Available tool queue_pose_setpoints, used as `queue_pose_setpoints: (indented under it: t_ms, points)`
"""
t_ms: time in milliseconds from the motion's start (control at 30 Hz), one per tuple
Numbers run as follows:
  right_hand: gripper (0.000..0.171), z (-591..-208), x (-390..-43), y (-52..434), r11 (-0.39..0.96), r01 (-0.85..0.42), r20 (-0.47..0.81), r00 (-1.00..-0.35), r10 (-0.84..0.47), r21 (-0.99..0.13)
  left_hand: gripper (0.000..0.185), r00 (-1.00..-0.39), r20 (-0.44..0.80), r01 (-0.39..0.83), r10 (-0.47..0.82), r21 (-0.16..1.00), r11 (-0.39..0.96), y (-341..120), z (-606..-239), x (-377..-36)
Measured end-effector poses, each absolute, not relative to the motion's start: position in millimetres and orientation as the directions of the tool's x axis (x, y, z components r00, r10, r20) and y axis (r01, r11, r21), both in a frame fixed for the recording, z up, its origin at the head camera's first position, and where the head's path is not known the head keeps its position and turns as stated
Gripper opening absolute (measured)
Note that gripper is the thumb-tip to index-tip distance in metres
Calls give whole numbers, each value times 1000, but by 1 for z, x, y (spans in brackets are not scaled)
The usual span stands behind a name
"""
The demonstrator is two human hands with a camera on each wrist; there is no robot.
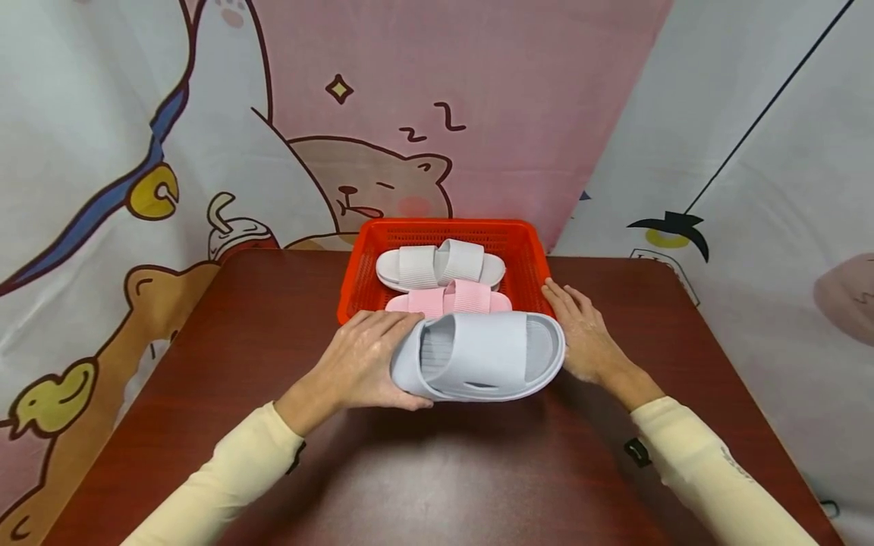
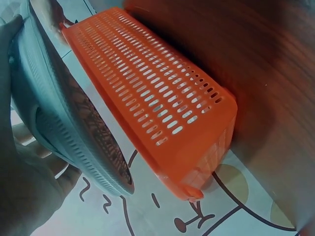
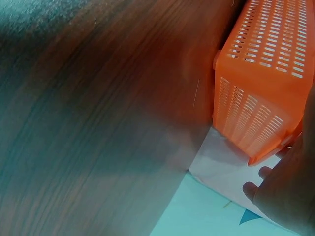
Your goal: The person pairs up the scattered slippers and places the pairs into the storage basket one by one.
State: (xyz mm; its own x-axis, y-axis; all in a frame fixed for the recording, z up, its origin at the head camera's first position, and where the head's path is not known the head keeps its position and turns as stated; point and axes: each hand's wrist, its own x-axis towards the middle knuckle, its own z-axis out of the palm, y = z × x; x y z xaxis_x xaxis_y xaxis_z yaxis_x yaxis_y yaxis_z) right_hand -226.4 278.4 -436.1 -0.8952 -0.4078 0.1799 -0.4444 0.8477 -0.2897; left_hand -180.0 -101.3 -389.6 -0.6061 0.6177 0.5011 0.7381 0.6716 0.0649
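A light grey slide slipper [image 1: 490,356] is held by my left hand [image 1: 369,353] at its heel end, fingers over the top and thumb along the lower side. The slipper is raised in front of the orange-red basket [image 1: 351,284], its toe pointing right, and in the left wrist view its textured sole faces the basket wall. My right hand [image 1: 580,334] rests at the basket's right rim with extended fingers; its thumb is hidden behind the slipper toe. Inside the basket lie a white slipper [image 1: 471,262] and, nearer me, a pink slipper [image 1: 467,296], partly covered by the grey one.
The basket, with slotted walls, stands at the back of a dark reddish-brown table [image 1: 273,303]. Directly behind the table hangs a cloth [image 1: 532,114] printed with cartoon animals.
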Motion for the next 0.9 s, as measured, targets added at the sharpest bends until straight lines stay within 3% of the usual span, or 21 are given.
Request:
queue_pose_setpoints:
  t_ms: [900]
  points:
    - [86,-439,-227,276,852,-426,200,-903,-381,-303,100,-639,453,713,622,45,700,-104,-381,-203]
